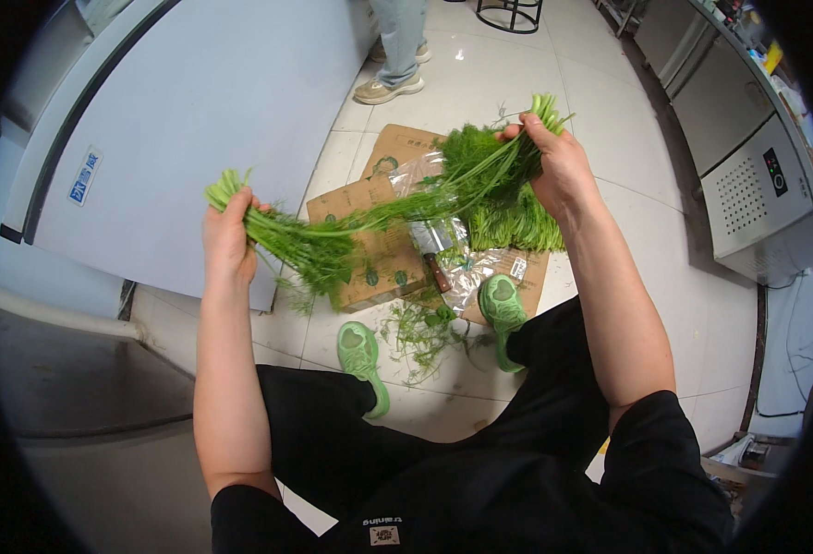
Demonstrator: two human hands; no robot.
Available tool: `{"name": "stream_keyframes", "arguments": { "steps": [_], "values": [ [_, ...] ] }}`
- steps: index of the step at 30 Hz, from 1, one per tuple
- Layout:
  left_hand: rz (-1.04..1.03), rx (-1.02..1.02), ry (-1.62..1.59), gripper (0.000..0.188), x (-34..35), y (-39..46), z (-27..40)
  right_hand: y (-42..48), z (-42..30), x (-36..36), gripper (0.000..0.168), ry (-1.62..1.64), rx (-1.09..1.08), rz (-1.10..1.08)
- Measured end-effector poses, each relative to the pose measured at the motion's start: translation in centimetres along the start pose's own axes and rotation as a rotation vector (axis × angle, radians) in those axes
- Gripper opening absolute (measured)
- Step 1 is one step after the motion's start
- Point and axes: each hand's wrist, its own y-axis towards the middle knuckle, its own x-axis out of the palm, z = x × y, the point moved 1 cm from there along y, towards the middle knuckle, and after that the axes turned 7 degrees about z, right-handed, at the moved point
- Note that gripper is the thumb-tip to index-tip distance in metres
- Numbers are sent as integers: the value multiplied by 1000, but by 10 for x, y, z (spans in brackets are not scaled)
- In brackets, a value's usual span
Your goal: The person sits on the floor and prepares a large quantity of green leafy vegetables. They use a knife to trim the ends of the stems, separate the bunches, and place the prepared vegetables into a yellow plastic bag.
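My left hand (229,239) grips a bunch of feathery green herb (302,248), perhaps dill or fennel, by its pale stems. In my right hand (559,163) is a second bunch (517,156), also held by the stem ends. Long fronds stretch between the two bunches. Beneath them, a cardboard box (379,273) and flattened cardboard lie on the floor. A cleaver with a wooden handle (438,272) rests by the box, over clear plastic film (472,277). A pile of the same greens (514,225) lies right of the cleaver.
Loose sprigs (424,336) litter the tiles between my green shoes (359,353). A large pale appliance panel (192,124) slants along the left. Another person's legs (401,41) stand beyond it. A black stool (510,17) is at the top; a steel cabinet (760,180) lines the right.
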Motion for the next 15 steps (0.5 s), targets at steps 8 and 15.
{"name": "stream_keyframes", "arguments": {
  "steps": [8, 15],
  "values": [
    [-110, 27, 244, 21, 15, -16, 3, -4, -4, 0, 18, -74, 89, -325],
    [-465, -11, 246, 27, 63, -55, -6, -25, 23, 26, 19, -89, 261, -578]
  ]
}}
